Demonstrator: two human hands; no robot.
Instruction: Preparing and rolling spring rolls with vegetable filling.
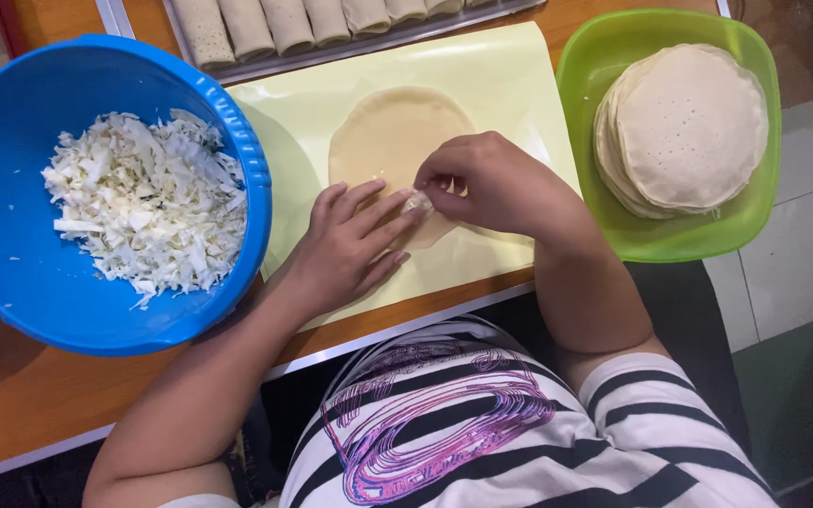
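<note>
Room's pretty tight here: the yellow mat [510, 85] is sitting mid-frame, boxed in by the blue bowl [11, 273] of shredded cabbage [143, 198] at left, the green bowl [595, 75] with the wrapper stack [684, 127] at right, and a tray of finished rolls [284, 23] along the top edge. I'm seeing bare mat only along its edges. The round wrapper [388, 132] is lying flat in the centre. My left hand [345, 245] is pressing flat, fingers spread, on its lower edge, holding nothing. My right hand [496, 179] is curling in from the right, fingertips pinching a small bit of filling [417, 200] just beside the left fingertips.
</note>
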